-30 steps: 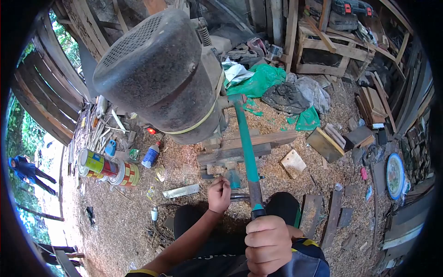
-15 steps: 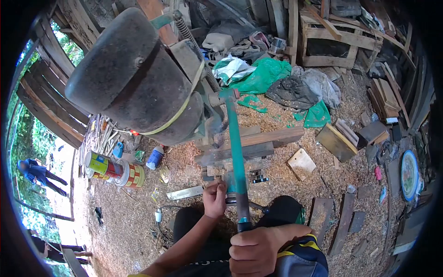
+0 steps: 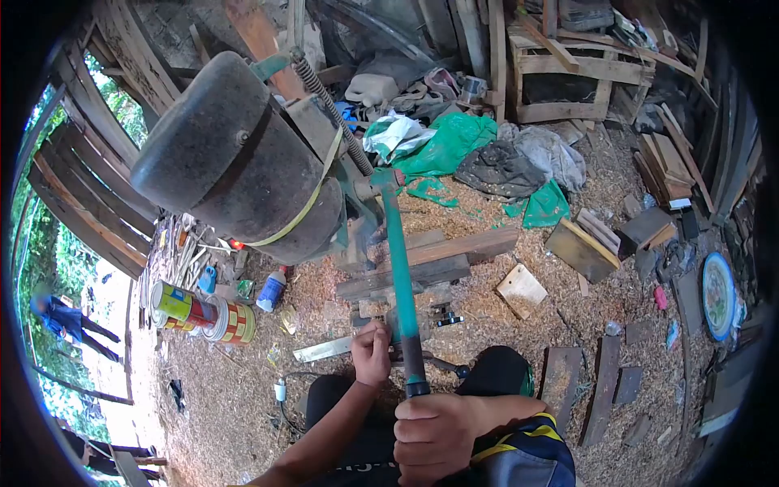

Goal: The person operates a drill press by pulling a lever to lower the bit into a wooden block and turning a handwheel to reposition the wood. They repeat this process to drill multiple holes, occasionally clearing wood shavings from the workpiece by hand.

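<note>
My right hand (image 3: 434, 434) is wrapped round the black end of a long green lever (image 3: 398, 260), low in the view. The lever runs up to a machine with a large dark motor housing (image 3: 227, 154), which has a yellow band round it. Beside the lever's lower part, my left hand (image 3: 372, 355) is closed, its fingers pressed together; what they hold is too small to make out. Past that hand, dark wooden beams (image 3: 454, 258) lie at the machine's foot.
Painted cans (image 3: 231, 319) and a blue bottle (image 3: 272, 290) stand at left. A green sheet (image 3: 454, 142), grey cloth (image 3: 552, 154), a wooden block (image 3: 521, 290) and a round tray (image 3: 719, 296) lie on the shavings. A person (image 3: 69, 318) stands outside at far left.
The motor housing appears lower in the view, and the lever's upper end has shifted slightly down and left. Both hands appear slightly further left, still closed.
</note>
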### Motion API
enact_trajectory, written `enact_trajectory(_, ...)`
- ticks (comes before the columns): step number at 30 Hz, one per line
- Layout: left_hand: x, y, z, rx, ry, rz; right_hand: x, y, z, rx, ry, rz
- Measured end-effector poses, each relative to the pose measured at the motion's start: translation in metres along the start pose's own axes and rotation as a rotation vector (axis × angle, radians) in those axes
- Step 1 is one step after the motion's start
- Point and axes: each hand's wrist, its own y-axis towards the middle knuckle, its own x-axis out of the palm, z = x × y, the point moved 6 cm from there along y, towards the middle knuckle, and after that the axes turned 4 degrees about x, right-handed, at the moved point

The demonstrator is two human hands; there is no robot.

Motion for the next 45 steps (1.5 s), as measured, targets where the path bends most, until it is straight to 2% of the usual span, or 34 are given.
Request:
enact_trajectory(1, 0.000, 0.000, 0.003, 0.080, 0.014, -0.007, -0.001, 0.000, 0.000, 0.004, -0.007, -0.004)
enact_trajectory(3, -0.003, -0.003, 0.002, 0.053, 0.010, -0.016, 0.002, 0.003, 0.001, 0.029, 0.030, -0.145)
enact_trajectory(4, -0.002, -0.002, 0.003, 0.031, 0.015, -0.016, 0.001, 0.008, 0.000, 0.101, 0.033, -0.053)
enact_trajectory(5, -0.002, 0.000, 0.004, 0.037, -0.001, -0.014, 0.006, 0.010, -0.001, 0.100, 0.026, -0.069)
enact_trajectory(7, -0.004, -0.001, 0.007, 0.118, 0.105, -0.016, 0.000, 0.014, 0.000, 0.114, 0.002, 0.166)
enact_trajectory(9, -0.002, -0.003, -0.004, 0.100, 0.130, -0.003, -0.001, 0.028, -0.001, 0.135, -0.013, 0.084)
enact_trajectory(11, -0.003, -0.002, -0.005, 0.053, 0.219, 0.004, -0.010, 0.055, 0.002, 0.200, 0.022, 0.138)
enact_trajectory(13, -0.005, -0.001, 0.011, 0.013, 0.138, 0.027, -0.019, 0.089, 0.006, 0.194, 0.010, 0.130)
enact_trajectory(15, -0.003, 0.002, 0.000, 0.015, 0.164, -0.116, -0.034, 0.130, 0.018, 0.221, 0.019, 0.151)
enact_trajectory(16, -0.004, 0.000, -0.001, 0.106, 0.274, -0.104, -0.040, 0.148, 0.025, 0.245, 0.013, 0.172)
enact_trajectory(17, -0.001, 0.001, -0.021, 0.269, 0.152, -0.127, -0.046, 0.164, 0.035, 0.269, 0.006, 0.194)
enact_trajectory(19, -0.002, 0.000, -0.013, 0.253, 0.266, -0.076, -0.061, 0.194, 0.061, 0.384, 0.058, 0.319)
enact_trajectory(20, -0.001, 0.000, -0.005, 0.268, 0.251, -0.075, -0.068, 0.208, 0.080, 0.397, 0.185, 0.413)
enact_trajectory(21, -0.005, -0.001, 0.004, 0.150, 0.201, -0.047, -0.076, 0.219, 0.100, 0.440, 0.215, 0.435)
enact_trajectory(22, -0.006, 0.000, 0.008, 0.036, 0.150, -0.018, -0.084, 0.235, 0.120, 0.319, 0.453, 0.549)
enact_trajectory(23, -0.004, 0.002, 0.014, 0.051, 0.138, -0.016, -0.092, 0.248, 0.139, 0.375, 0.367, 0.525)
enact_trajectory(25, -0.010, 0.000, 0.027, 0.108, 0.220, 0.079, -0.098, 0.251, 0.164, 0.348, 0.156, 0.588)
enact_trajectory(27, -0.009, -0.001, 0.011, 0.046, 0.196, 0.083, -0.093, 0.218, 0.161, 0.515, -0.047, 0.719)
enact_trajectory(28, -0.008, -0.001, 0.003, -0.025, 0.174, 0.083, -0.086, 0.192, 0.152, 0.575, -0.022, 0.774)
enact_trajectory(31, -0.009, -0.003, 0.016, -0.097, 0.202, 0.037, -0.055, 0.062, 0.125, 0.820, -0.069, 0.895)
enact_trajectory(32, -0.005, 0.004, -0.009, 0.129, 0.321, 0.086, -0.041, 0.011, 0.115, 0.901, -0.101, 0.917)
enact_trajectory(33, -0.004, 0.003, -0.009, 0.133, 0.310, 0.089, -0.026, -0.032, 0.094, 1.006, -0.376, 0.908)
enact_trajectory(34, -0.004, 0.003, -0.007, 0.113, 0.292, 0.109, -0.012, -0.093, 0.093, 1.237, -0.302, 0.901)
enact_trajectory(35, -0.005, 0.002, -0.006, 0.091, 0.276, 0.129, -0.006, -0.144, 0.088, 1.182, -0.645, 0.694)
enact_trajectory(37, -0.006, 0.003, 0.001, 0.138, 0.261, 0.160, 0.018, -0.215, 0.078, 1.315, -0.984, 0.315)
enact_trajectory(39, -0.006, 0.002, 0.004, 0.170, 0.270, 0.154, 0.037, -0.252, 0.071, 1.667, -0.990, -0.080)
enact_trajectory(40, -0.006, 0.003, 0.004, 0.168, 0.272, 0.155, 0.038, -0.255, 0.068, 1.667, -0.986, -0.082)
enact_trajectory(42, -0.006, 0.001, 0.005, 0.194, 0.221, 0.164, 0.051, -0.281, 0.059, 1.948, -0.653, -0.178)
enact_trajectory(43, -0.006, 0.001, 0.005, 0.192, 0.225, 0.161, 0.054, -0.298, 0.062, 1.951, -0.648, -0.176)
enact_trajectory(45, -0.006, 0.001, 0.005, 0.184, 0.216, 0.190, 0.067, -0.327, 0.065, 2.123, -0.159, 0.111)
